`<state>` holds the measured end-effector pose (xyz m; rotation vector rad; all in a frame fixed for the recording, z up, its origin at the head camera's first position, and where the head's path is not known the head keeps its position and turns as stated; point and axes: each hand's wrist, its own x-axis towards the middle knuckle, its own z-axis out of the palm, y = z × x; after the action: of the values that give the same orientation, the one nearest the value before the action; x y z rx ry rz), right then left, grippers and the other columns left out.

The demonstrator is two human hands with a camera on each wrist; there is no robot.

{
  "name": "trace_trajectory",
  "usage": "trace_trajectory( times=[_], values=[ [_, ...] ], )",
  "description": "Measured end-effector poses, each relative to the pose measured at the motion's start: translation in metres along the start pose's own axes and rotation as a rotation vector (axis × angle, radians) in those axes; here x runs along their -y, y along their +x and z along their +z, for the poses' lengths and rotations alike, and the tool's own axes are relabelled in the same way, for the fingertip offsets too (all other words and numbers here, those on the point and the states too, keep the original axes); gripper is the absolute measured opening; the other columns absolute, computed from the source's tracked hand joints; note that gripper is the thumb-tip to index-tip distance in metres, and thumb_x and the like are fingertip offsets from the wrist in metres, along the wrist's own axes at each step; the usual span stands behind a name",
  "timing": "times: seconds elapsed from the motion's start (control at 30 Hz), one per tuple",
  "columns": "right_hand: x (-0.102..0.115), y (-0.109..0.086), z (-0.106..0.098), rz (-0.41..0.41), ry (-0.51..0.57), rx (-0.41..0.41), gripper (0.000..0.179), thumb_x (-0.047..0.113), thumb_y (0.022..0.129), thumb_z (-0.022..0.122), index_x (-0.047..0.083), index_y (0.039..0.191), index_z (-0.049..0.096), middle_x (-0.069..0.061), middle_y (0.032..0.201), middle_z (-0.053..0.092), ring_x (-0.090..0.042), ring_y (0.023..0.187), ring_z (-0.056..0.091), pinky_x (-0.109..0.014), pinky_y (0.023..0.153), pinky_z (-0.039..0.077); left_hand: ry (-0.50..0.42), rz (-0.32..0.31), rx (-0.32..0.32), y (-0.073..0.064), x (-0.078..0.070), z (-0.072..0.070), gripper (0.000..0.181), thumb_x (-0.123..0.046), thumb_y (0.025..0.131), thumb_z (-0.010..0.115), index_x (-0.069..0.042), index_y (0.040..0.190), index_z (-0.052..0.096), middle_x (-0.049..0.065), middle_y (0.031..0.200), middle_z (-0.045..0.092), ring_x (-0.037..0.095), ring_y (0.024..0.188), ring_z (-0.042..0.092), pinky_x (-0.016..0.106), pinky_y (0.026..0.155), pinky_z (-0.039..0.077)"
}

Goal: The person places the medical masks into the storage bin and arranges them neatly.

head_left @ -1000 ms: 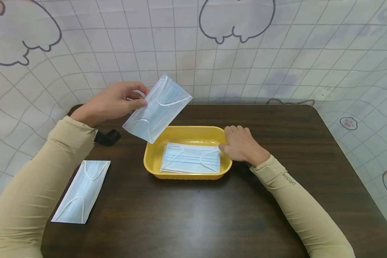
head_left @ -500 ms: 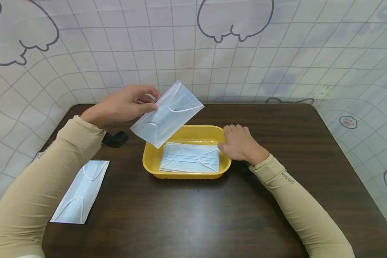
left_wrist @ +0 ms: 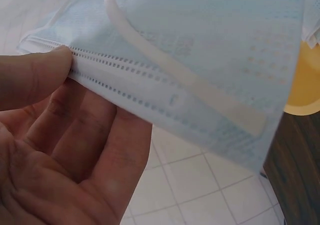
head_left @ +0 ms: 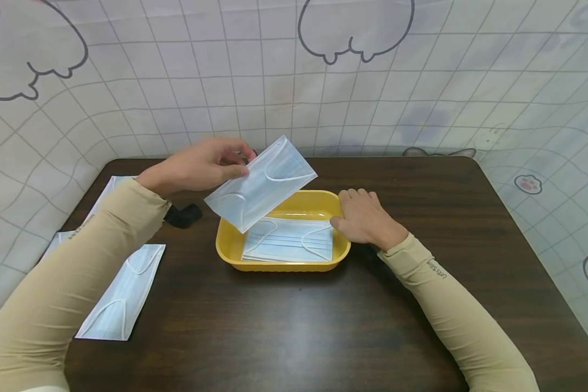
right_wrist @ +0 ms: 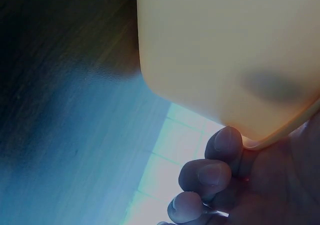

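In the head view, my left hand (head_left: 201,166) pinches a pale blue face mask (head_left: 264,184) by one long edge, tilted above the left part of a yellow plastic tray (head_left: 306,202). The left wrist view has the thumb on the mask's pleated edge (left_wrist: 125,90), fingers behind. Inside the tray lies a small stack of masks (head_left: 291,239), ear loops up. My right hand (head_left: 367,220) grips the tray's right rim, thumb inside. From the right wrist, several curled fingertips (right_wrist: 210,175) show at the outside of the tray wall (right_wrist: 210,45).
On the dark wooden table (head_left: 299,326), another mask (head_left: 127,294) lies at the left. More masks (head_left: 105,193) peek out behind the left sleeve (head_left: 88,272), partly hidden. A gridded cloth (head_left: 255,81) hangs behind the table.
My left hand has carried the mask rightward and slightly down, over the tray. More masks behind the left sleeve have come into sight. The right hand stays on the tray rim.
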<state>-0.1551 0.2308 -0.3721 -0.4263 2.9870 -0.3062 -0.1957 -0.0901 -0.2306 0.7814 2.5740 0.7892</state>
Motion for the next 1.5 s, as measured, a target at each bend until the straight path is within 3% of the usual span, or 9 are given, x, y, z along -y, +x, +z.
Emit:
trace_trajectory(
  times=[0.27,0.7,1.17,1.5],
  values=[
    [-0.002,0.000,0.000,-0.011,0.002,-0.013,0.035,0.034,0.096,0.049,0.002,0.109,0.054,-0.011,0.092,0.053,-0.032,0.091,0.048,-0.047,0.088,0.037,-0.022,0.012,0.033,0.005,-0.001,0.007,0.025,-0.013,0.104,0.057,-0.012,0.128,0.060,0.015,0.122,0.072,0.026,0.099,0.069,0.038,0.082,0.059],
    [-0.001,0.000,0.000,-0.002,0.003,-0.004,0.034,0.034,0.096,0.049,0.003,0.108,0.054,-0.010,0.090,0.052,-0.031,0.090,0.048,-0.046,0.087,0.036,-0.003,0.041,0.097,0.013,0.000,0.018,0.023,-0.012,0.105,0.055,-0.011,0.127,0.060,0.013,0.121,0.072,0.025,0.101,0.068,0.040,0.087,0.059],
    [-0.001,0.001,0.000,0.017,0.003,0.012,0.045,0.035,0.096,0.049,-0.001,0.123,0.054,-0.011,0.099,0.056,-0.032,0.098,0.049,-0.049,0.093,0.037,0.003,0.073,0.176,0.020,0.004,0.032,0.023,-0.012,0.105,0.053,-0.012,0.127,0.060,0.010,0.118,0.072,0.022,0.100,0.067,0.038,0.088,0.056],
    [0.000,0.000,-0.001,0.005,0.001,-0.009,0.039,0.035,0.096,0.049,0.001,0.115,0.055,-0.010,0.094,0.055,-0.031,0.093,0.049,-0.046,0.088,0.036,0.006,0.108,0.233,0.025,0.002,0.040,0.020,-0.014,0.106,0.054,-0.018,0.123,0.063,0.006,0.112,0.070,0.021,0.098,0.065,0.036,0.087,0.053]
  ],
)
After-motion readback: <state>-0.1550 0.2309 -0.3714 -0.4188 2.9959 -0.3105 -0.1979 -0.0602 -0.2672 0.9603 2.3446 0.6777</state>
